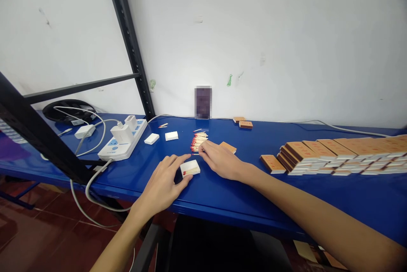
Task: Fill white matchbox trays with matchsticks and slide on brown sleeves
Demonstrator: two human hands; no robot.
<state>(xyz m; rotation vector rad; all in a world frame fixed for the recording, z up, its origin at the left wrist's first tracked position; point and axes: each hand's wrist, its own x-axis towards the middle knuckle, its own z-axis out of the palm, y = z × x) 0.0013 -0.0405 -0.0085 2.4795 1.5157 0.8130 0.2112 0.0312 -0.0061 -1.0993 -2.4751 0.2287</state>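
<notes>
From where I stand, a long blue desk (219, 193) runs along a pale wall (286, 34) scuffed with grey and green marks. Black metal posts (127, 36) rise at its left, above dark red floor tiles (41, 229). A black chair (197, 242) is tucked close to the near edge.

On the desk, a small white tray (192, 165) with a few matches inside lies at the left hand (163, 178). Thumb and forefinger spread around it, the thumb at its near side; I cannot tell whether they grip. Just beyond, the right hand's (219, 161) fingers are drawn together at the edge of a pile of red-tipped matches (199, 139); whether one is pinched there, I cannot see.

Two more white trays (171, 136) sit to the left, near a power strip (112, 149) with a charger (123, 135) plugged in. To the right stretches a long stack of orange-topped matchboxes (330, 153), and two loose boxes (246, 124) rest by the wall.
</notes>
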